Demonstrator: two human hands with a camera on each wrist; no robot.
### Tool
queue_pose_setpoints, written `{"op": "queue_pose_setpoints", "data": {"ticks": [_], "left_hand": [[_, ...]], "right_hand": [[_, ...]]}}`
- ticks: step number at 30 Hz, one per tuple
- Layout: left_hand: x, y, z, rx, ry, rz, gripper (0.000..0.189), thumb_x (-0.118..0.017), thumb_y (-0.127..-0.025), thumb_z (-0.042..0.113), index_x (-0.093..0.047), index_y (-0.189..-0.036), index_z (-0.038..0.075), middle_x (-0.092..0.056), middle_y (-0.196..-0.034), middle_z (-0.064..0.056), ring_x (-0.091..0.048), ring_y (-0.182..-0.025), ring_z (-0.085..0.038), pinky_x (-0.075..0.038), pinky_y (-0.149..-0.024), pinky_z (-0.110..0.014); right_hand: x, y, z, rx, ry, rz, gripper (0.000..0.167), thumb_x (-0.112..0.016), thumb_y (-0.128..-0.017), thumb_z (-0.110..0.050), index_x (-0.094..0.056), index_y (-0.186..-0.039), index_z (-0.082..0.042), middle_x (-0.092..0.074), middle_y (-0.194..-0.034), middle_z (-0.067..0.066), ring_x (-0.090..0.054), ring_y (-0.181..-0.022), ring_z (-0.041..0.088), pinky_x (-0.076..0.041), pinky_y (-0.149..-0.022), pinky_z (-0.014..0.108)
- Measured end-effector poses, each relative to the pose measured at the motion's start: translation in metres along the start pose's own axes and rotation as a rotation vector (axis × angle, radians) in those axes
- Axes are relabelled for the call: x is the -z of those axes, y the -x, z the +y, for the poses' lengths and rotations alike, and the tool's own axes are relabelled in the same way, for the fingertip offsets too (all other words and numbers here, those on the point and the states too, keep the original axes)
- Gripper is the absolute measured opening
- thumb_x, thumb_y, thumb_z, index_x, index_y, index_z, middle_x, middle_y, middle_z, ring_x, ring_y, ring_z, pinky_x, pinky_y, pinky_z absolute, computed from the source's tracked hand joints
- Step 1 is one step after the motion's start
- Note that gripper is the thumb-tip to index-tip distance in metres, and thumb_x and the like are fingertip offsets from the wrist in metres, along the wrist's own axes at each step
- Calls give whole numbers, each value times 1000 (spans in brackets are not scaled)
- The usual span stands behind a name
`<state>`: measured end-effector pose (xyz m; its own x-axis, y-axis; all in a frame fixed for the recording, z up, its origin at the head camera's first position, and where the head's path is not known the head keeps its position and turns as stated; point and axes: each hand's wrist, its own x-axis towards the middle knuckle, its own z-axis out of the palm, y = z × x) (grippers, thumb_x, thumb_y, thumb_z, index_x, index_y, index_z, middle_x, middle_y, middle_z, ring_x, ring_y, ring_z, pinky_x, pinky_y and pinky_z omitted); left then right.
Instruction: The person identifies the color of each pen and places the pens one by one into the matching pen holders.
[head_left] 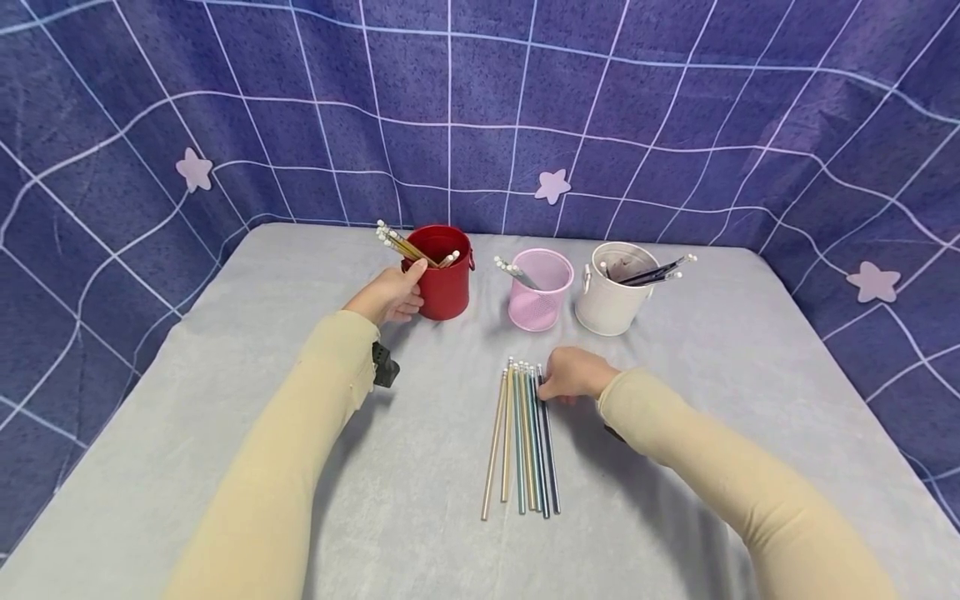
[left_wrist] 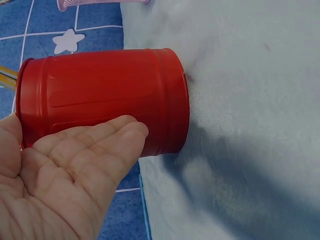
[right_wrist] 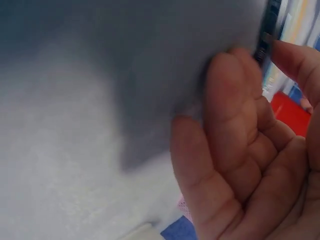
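Observation:
My left hand (head_left: 397,293) is at the red bucket (head_left: 447,296), its thumb over the rim and its fingers along the outer wall. Yellow-gold pencils (head_left: 405,246) lean out of that bucket beside the thumb. In the left wrist view the bucket (left_wrist: 105,100) fills the middle, fingers (left_wrist: 107,142) against its side. My right hand (head_left: 576,375) pinches the upper end of a dark blue pencil (head_left: 550,450) at the right edge of a row of gold, teal and dark pencils (head_left: 521,442). The right wrist view shows the thumb (right_wrist: 295,60) by the dark pencil (right_wrist: 267,35).
A pink mesh cup (head_left: 536,304) with grey-green pencils stands in the middle, right of the red bucket. Right of it is a white bucket (head_left: 611,308) with dark pencils. Behind the grey cloth-covered table (head_left: 225,400) hangs a blue grid curtain (head_left: 480,100) with star shapes.

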<state>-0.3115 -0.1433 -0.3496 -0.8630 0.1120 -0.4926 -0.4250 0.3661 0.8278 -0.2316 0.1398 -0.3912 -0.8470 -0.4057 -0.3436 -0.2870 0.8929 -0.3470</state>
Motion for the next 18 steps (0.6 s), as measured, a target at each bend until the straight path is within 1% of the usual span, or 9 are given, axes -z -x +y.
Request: {"op": "queue_pose_setpoints", "data": {"ticks": [4, 10, 14, 18], "left_hand": [[-1, -1, -1, -2, 0, -1, 74, -26, -102, 48, -25, -142, -15, -37, -144, -30, -38, -133, -38, -33, -108, -45], [0, -1, -1, 1, -3, 5, 75, -26, -102, 48, -25, -143, -15, -37, -144, -29, -38, -133, -37, -34, -108, -44], [0, 0, -1, 0, -1, 7, 74, -27, -102, 48, -25, -142, -15, -37, -144, -29, -39, -133, -37, -34, -107, -45], [0, -1, -1, -1, 4, 5, 74, -27, -102, 48, -26, -142, -15, -37, -144, -30, -38, -133, -38, -33, -107, -45]], "right_hand": [[-2, 0, 0, -21, -1, -15, 27, -68, -76, -20, -61, -51, -10, -54, -43, -3, -51, -40, 9, -33, -43, 22], [-2, -1, -1, -44, -5, -33, 29, -68, -78, -20, -61, -52, -9, -55, -44, -3, -54, -40, 10, -36, -44, 22], [-3, -1, -1, -38, -19, -26, 28, -66, -79, -18, -62, -52, -9, -55, -44, -3, -54, -41, 10, -37, -45, 22], [-6, 1, -3, -5, -72, -1, 28, -63, -79, -14, -61, -52, -9, -54, -43, -3, -51, -41, 9, -38, -47, 22]]}}
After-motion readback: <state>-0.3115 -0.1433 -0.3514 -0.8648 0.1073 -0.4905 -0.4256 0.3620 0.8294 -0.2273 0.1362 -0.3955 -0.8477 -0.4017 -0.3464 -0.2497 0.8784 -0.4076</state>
